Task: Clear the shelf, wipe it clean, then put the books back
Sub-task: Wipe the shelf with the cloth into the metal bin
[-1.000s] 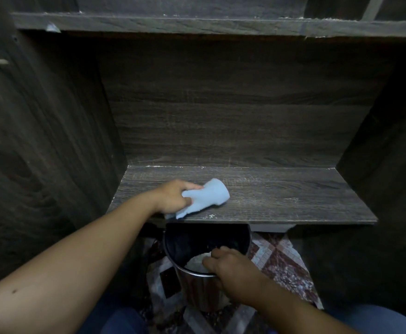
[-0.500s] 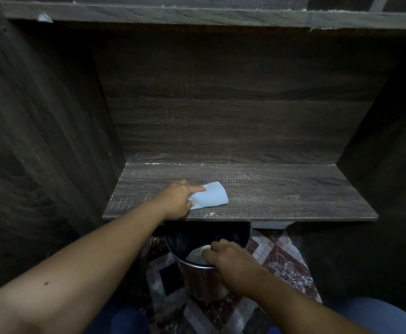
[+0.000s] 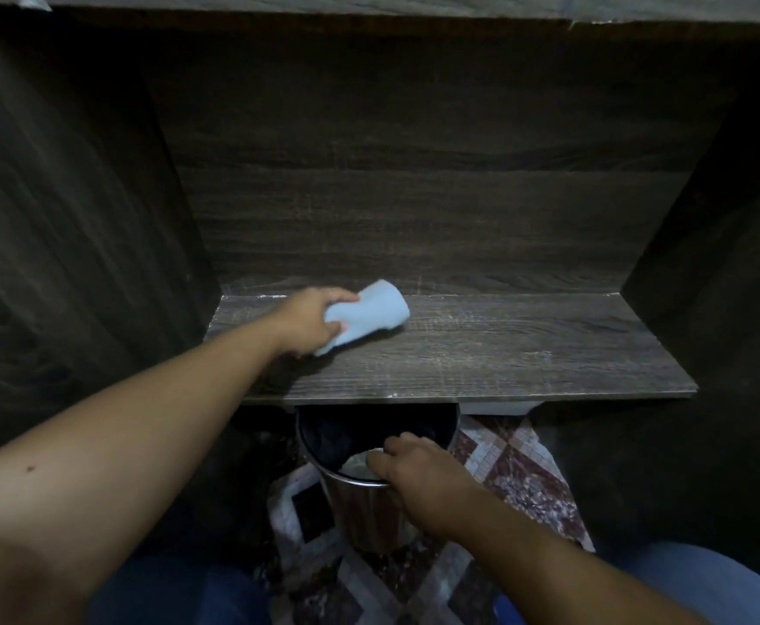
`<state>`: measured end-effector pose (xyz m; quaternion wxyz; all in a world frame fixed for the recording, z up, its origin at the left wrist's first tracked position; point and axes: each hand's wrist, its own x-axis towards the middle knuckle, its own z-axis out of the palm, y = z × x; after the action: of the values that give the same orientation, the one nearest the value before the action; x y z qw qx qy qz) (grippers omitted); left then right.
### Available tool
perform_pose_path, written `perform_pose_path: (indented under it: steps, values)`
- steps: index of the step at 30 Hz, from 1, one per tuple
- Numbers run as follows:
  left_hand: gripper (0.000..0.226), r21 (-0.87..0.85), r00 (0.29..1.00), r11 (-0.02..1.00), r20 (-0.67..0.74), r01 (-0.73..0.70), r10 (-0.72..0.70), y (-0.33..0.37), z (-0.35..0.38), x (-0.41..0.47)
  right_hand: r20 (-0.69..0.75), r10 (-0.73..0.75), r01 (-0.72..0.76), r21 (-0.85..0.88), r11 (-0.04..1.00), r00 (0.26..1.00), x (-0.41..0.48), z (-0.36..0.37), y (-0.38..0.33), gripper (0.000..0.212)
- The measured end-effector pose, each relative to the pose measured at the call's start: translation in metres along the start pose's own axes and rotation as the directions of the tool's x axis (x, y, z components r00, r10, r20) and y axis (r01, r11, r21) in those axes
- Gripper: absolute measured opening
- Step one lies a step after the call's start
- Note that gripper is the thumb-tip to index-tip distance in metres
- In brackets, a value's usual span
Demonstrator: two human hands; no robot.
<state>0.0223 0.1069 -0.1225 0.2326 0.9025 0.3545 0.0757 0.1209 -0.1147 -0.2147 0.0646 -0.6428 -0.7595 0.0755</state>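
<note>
One wide-angle camera, worn on the person's head, looks forward and down into a dark wooden alcove. The shelf [image 3: 527,354] crosses mid-frame at arm's reach. Both forearms enter from the bottom edge: the left hand [image 3: 310,320] and its cloth [image 3: 369,315] lie over the shelf, and the right hand [image 3: 418,471] sits lower, at the rim of the bin [image 3: 360,512] under the shelf's front edge. The patterned floor [image 3: 518,471] fills the foot of the frame. The lens seems to splay the side panels [image 3: 76,218] outward, though the dim corners make that hard to judge.

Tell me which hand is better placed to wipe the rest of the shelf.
Probably the left hand: it grips the blue cloth on the shelf, while the right hand holds the bin below.
</note>
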Motion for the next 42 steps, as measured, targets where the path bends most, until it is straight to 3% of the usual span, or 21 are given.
perform_pose_path:
  steps: [5, 9, 14, 19, 21, 23, 27, 30, 33, 36, 42]
  values:
    - [0.047, 0.103, 0.982, 0.994, -0.184, -0.029, 0.047, -0.003, -0.001, 0.027, -0.053, 0.001, -0.001, 0.007, 1.0, 0.999, 0.008, 0.006, 0.014, 0.065]
    - [0.048, 0.289, 0.931, 0.949, -0.295, -0.128, 0.216, 0.002, 0.009, 0.037, -0.051, 0.034, -0.031, 0.053, 0.998, 0.998, 0.012, 0.01, 0.024, 0.055]
    - [0.052, 0.557, 0.936, 0.829, -0.268, -0.045, 0.231, 0.001, 0.027, 0.05, -0.174, 0.026, -0.02, 0.035, 0.999, 0.984, 0.014, 0.01, 0.027, 0.037]
    - [0.057, 0.671, 0.964, 0.741, -0.194, -0.005, 0.183, -0.003, 0.035, 0.057, -0.185, -0.015, 0.011, -0.024, 1.0, 0.983, 0.015, 0.011, 0.027, 0.013]
    - [0.058, 0.705, 0.975, 0.709, -0.146, -0.016, 0.167, -0.002, 0.04, 0.061, -0.189, -0.039, 0.032, -0.038, 0.999, 0.981, 0.016, 0.018, 0.03, 0.033]
    - [0.058, 0.708, 0.985, 0.706, -0.114, -0.012, 0.131, 0.0, 0.044, 0.064, -0.199, -0.036, 0.031, -0.025, 0.999, 0.979, 0.015, 0.021, 0.032, 0.037]
    - [0.055, 0.685, 0.999, 0.728, -0.043, 0.032, -0.004, 0.006, 0.046, 0.069, -0.217, -0.039, 0.03, -0.044, 0.999, 0.975, 0.014, 0.02, 0.031, 0.015]
    - [0.054, 0.588, 0.993, 0.808, 0.062, 0.042, -0.097, 0.013, 0.033, 0.076, -0.212, -0.043, 0.037, -0.032, 0.999, 0.976, 0.012, 0.022, 0.032, 0.016]
    - [0.054, 0.536, 0.979, 0.843, 0.191, -0.046, -0.067, 0.025, 0.021, 0.075, -0.185, -0.046, 0.049, 0.012, 0.999, 0.982, 0.009, 0.026, 0.035, 0.029]
    - [0.053, 0.493, 0.971, 0.863, 0.239, -0.113, -0.01, 0.027, 0.02, 0.063, -0.128, -0.015, 0.024, 0.069, 0.997, 0.992, 0.006, 0.02, 0.031, 0.014]
    - [0.048, 0.416, 0.959, 0.895, 0.279, -0.162, 0.044, 0.025, 0.029, 0.025, 0.003, -0.004, 0.004, 0.045, 0.999, 1.0, 0.002, 0.004, 0.022, 0.061]
